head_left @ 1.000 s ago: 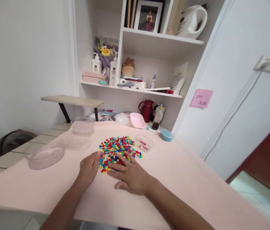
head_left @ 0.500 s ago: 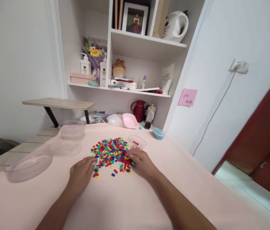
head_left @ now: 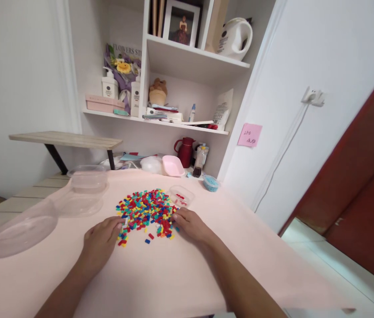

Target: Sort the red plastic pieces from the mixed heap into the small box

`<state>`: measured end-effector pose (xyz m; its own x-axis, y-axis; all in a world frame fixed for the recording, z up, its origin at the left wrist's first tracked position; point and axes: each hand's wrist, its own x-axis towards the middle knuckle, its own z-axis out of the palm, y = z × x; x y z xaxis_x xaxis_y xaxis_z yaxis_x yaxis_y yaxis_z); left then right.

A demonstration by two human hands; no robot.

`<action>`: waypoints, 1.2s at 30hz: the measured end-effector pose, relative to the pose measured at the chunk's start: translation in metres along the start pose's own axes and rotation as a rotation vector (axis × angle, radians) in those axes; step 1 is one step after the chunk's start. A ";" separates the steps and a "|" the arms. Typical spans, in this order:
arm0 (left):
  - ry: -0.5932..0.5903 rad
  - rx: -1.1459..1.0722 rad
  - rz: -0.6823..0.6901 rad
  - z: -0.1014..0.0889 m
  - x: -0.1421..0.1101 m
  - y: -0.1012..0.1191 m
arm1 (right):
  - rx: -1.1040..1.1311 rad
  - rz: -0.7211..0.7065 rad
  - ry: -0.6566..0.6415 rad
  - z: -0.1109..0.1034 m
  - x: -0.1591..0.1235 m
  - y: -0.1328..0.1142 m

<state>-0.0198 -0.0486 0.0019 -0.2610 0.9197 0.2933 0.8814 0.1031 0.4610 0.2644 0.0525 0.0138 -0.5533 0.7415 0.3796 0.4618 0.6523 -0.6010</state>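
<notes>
Small red, yellow, green and blue plastic bricks [head_left: 143,207] lie in a loose, flat heap on the pale pink tabletop [head_left: 154,274]. The left hand [head_left: 101,240] and right hand [head_left: 190,224] flank it, fingers bent inward at its edges; whether either grips a brick, I cannot tell.

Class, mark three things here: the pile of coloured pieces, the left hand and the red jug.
Pile of coloured pieces [head_left: 144,209], head view: middle of the heap.
Left hand [head_left: 101,238], head view: back of the hand.
Red jug [head_left: 185,153], head view: its body.
</notes>
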 end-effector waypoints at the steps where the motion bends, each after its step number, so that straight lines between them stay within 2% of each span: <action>1: -0.001 0.003 0.002 0.000 0.000 0.000 | 0.050 -0.065 -0.011 0.001 0.001 -0.001; 3: -0.001 0.010 0.008 0.000 0.000 -0.001 | 0.130 -0.116 0.035 0.002 0.005 -0.001; 4: 0.001 0.013 0.012 0.001 0.001 -0.002 | 0.151 -0.086 0.105 0.001 0.007 0.001; 7: 0.004 0.025 0.018 0.003 0.002 -0.005 | 0.163 0.169 0.370 -0.007 0.010 0.015; 9: 0.000 0.033 0.025 0.004 0.003 -0.006 | 0.091 0.339 0.451 -0.014 0.008 0.026; 12: -0.011 0.045 0.024 0.004 0.002 -0.005 | -0.149 0.437 0.377 -0.017 0.002 0.034; 16: -0.020 0.061 0.007 0.002 0.001 -0.002 | -0.268 0.393 0.273 -0.003 -0.001 0.027; 21: -0.034 0.068 0.008 0.001 -0.001 -0.001 | -0.113 0.043 0.059 0.011 0.003 0.012; 23: -0.020 0.053 0.019 0.002 0.000 -0.003 | -0.016 -0.015 0.062 0.010 0.004 0.009; 27: 0.034 -0.048 0.038 0.006 0.001 -0.007 | 0.089 -0.051 0.146 0.006 0.003 0.003; 31: 0.135 -0.261 0.033 0.003 0.003 -0.011 | 0.092 -0.061 0.134 0.002 0.001 -0.006; 33: 0.235 -0.298 -0.012 -0.002 0.002 -0.011 | 0.109 -0.032 0.040 0.001 -0.002 -0.011; 36: 0.376 -0.280 -0.079 -0.013 -0.003 -0.007 | 0.113 -0.035 -0.175 0.001 -0.006 -0.019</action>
<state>-0.0301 -0.0572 0.0085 -0.4929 0.7070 0.5072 0.7263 0.0134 0.6872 0.2577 0.0353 0.0222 -0.6841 0.6738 0.2793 0.3652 0.6478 -0.6686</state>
